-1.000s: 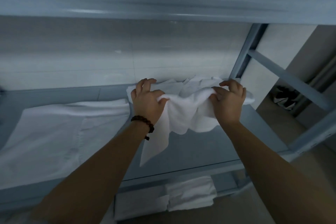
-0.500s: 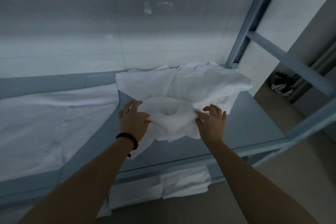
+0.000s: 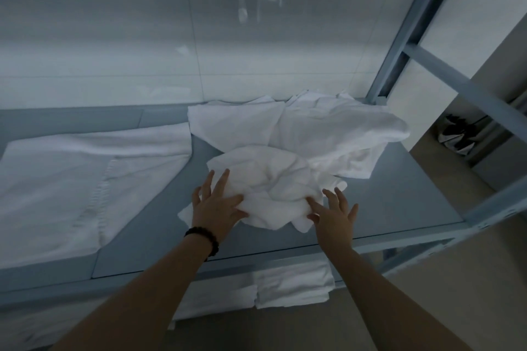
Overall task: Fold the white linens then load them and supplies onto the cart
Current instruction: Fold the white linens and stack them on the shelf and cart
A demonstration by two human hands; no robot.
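A crumpled white towel (image 3: pixel 271 182) lies bunched on the blue-grey shelf (image 3: pixel 399 202), near its front edge. My left hand (image 3: pixel 215 202), with a dark bead bracelet on the wrist, rests at the towel's left side with fingers spread and straight. At the towel's right side my right hand (image 3: pixel 333 209) has its fingers spread too, the fingertips touching the cloth. Neither hand grips it. Behind the towel sits a loose pile of white linens (image 3: pixel 322 128). A flat white sheet (image 3: pixel 85 179) covers the shelf's left part.
Folded white linens (image 3: pixel 293 285) are stacked on the lower shelf under my arms. A blue metal upright and cross braces (image 3: pixel 445 71) frame the right side. A tiled wall (image 3: pixel 142 37) stands behind the shelf. Dark shoes (image 3: pixel 459 134) lie on the floor at the right.
Both hands pulled the towel from the back pile toward the front edge, set it down and let go; the fingers that gripped it are now spread.
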